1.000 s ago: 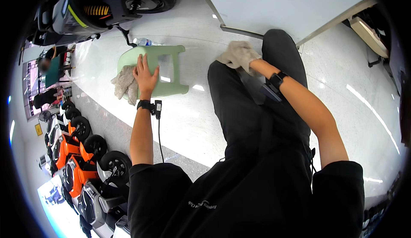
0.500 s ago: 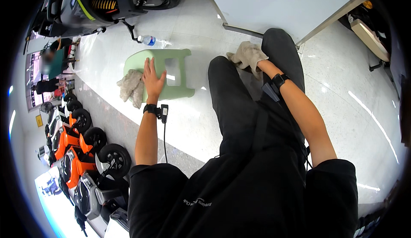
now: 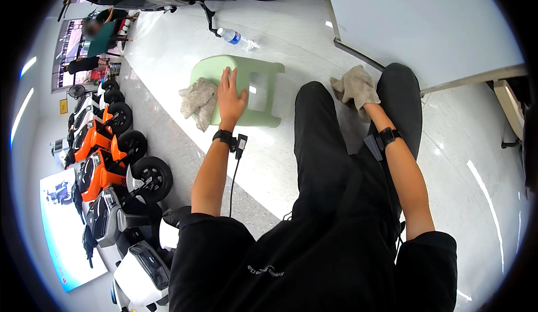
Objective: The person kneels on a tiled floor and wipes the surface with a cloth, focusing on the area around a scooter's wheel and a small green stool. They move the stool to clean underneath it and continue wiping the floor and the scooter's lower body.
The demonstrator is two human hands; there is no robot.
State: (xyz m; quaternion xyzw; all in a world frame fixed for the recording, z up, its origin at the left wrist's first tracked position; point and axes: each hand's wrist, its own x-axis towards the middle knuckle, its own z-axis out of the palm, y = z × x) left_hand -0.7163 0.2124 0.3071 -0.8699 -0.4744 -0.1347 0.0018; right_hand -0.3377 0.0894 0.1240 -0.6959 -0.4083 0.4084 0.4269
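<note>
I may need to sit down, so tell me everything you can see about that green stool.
The stool is pale green, plastic by its look, with a rectangular slot in its seat. It stands upright on the glossy floor. The left hand lies flat on its seat, and a grey rag drapes over its left edge.

The person wears a black short-sleeved shirt with small pale chest lettering, black trousers, and a black band on each wrist, the left one trailing a thin black cable.
</note>
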